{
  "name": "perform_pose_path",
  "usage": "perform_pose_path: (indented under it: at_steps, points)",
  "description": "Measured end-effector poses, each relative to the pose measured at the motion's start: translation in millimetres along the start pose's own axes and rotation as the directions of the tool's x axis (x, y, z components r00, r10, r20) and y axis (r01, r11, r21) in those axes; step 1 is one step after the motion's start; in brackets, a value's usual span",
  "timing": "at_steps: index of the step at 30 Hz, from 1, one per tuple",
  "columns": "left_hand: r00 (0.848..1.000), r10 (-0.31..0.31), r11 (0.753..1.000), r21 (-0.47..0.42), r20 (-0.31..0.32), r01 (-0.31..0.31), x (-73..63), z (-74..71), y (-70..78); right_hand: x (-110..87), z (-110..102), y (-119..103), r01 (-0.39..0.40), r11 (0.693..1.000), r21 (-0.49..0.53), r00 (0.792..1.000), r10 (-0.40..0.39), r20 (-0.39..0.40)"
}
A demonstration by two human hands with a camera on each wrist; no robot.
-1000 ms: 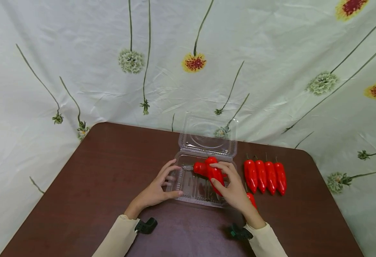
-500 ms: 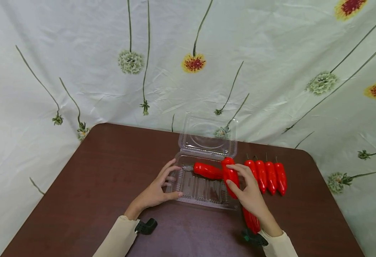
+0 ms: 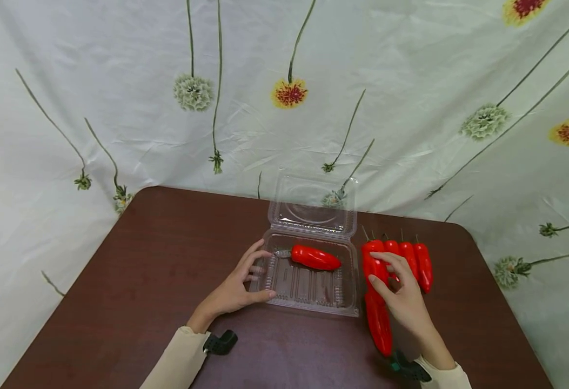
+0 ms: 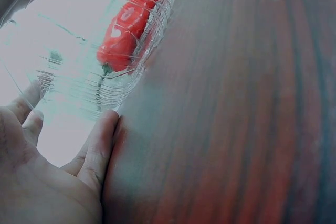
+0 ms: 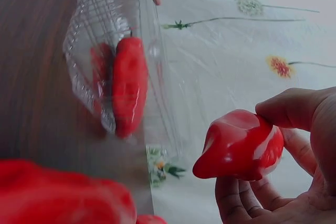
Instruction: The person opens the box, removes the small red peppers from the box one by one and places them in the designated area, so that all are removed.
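A clear plastic clamshell box [image 3: 303,309] lies with its lid raised, and one red pepper [image 3: 315,257] rests crosswise in its back part. My left hand [image 3: 233,289] is spread along the box's left side, thumb at the front corner and fingers by the left wall; the left wrist view shows its fingertips right at the clear wall. Just right of the box, my right hand [image 3: 406,297] pinches another red pepper [image 5: 241,145] between thumb and fingers. In the right wrist view this pepper is held up, tip toward the camera.
Several red peppers [image 3: 424,267] lie in a row on the right, partly behind my right hand. A single pepper [image 3: 379,327] lies nearer the front. The brown table [image 3: 177,259] meets a flowered cloth [image 3: 245,119] at the back.
My right hand has carried its pepper from over the box rightward, past the box's right edge, to beside the row. The pepper in the box is now fully uncovered. My left hand has stayed put.
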State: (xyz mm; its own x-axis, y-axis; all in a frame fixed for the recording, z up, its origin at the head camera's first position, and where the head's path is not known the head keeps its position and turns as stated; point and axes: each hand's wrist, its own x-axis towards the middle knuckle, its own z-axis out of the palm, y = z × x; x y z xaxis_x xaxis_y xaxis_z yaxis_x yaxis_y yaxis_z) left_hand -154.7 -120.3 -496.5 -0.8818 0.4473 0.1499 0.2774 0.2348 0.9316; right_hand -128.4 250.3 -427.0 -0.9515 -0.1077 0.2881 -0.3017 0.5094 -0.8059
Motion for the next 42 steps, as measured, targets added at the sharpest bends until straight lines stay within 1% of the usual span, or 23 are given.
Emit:
perform_pose_path:
  at_steps: [9, 16, 21, 28, 36, 42]
  points:
    - [1.0, -0.004, 1.0, -0.005, -0.005, 0.003, 0.6, -1.5, 2.3, -11.4, -13.0, 13.7, -0.035, 0.999, 0.004, 0.999, 0.035, -0.024]
    - [1.0, -0.012, 1.0, -0.001, -0.008, 0.012, 1.8, -1.6, 3.2, -21.7, -21.1, 21.4, -0.049, 0.998, -0.032, 0.997, 0.047, -0.056]
    - [1.0, -0.009, 1.0, -0.009, -0.006, 0.009, 1.2, -1.3, 3.1, -26.7, -25.2, 25.1, -0.071, 0.997, -0.039, 0.995, 0.068, -0.07]
    - [1.0, -0.017, 1.0, -0.005, -0.009, 0.017, 0.2, -1.2, 2.5, -33.3, -27.2, 29.5, -0.095, 0.993, -0.067, 0.993, 0.09, -0.081]
    - [1.0, -0.014, 1.0, -0.006, -0.005, 0.014, 0.2, -0.6, 1.1, -40.6, -26.1, 36.4, -0.079, 0.987, -0.141, 0.994, 0.068, -0.083]
    - [1.0, -0.016, 1.0, -0.007, -0.003, 0.016, 0.0, 0.0, 1.7, -49.4, -26.6, 41.3, -0.118, 0.983, -0.138, 0.991, 0.108, -0.077]
